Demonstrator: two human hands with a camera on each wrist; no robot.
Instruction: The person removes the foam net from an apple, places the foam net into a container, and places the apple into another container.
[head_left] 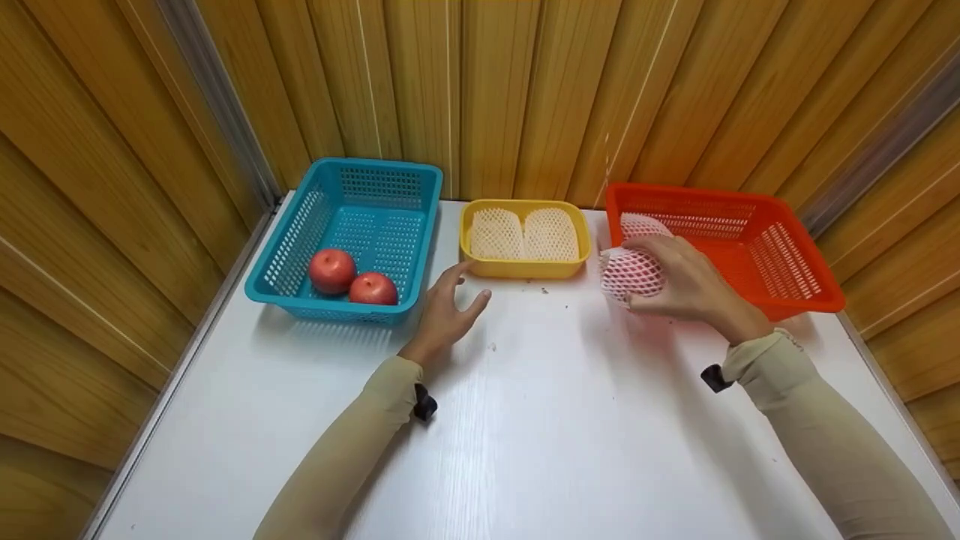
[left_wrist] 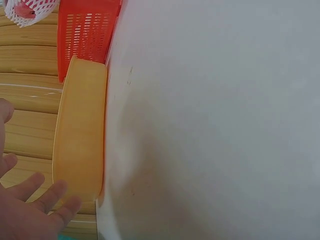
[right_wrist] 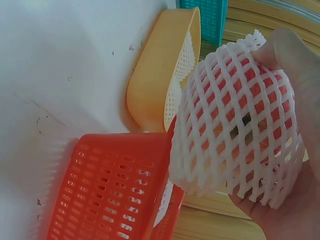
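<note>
My right hand [head_left: 686, 289] grips a red apple in a white foam net sleeve [right_wrist: 230, 125], thumb and fingers around its sides, above the near left corner of the red basket [head_left: 817, 292]. Behind that hand, another foam-netted piece [head_left: 643, 223] shows inside the basket, partly hidden. My left hand [head_left: 444, 319] holds nothing, its fingers spread, between the blue basket and the yellow container [head_left: 525, 270]. In the left wrist view its fingertips overlap the end of the yellow container [left_wrist: 80, 135]. Two foam net sleeves [head_left: 496, 234] lie side by side in that container.
At the left stands a blue basket [head_left: 431, 225] with two bare red apples [head_left: 332, 271] at its near end. All three containers line the back of the white table [head_left: 525, 420]. Wood-patterned walls [head_left: 495, 97] enclose the back and both sides.
</note>
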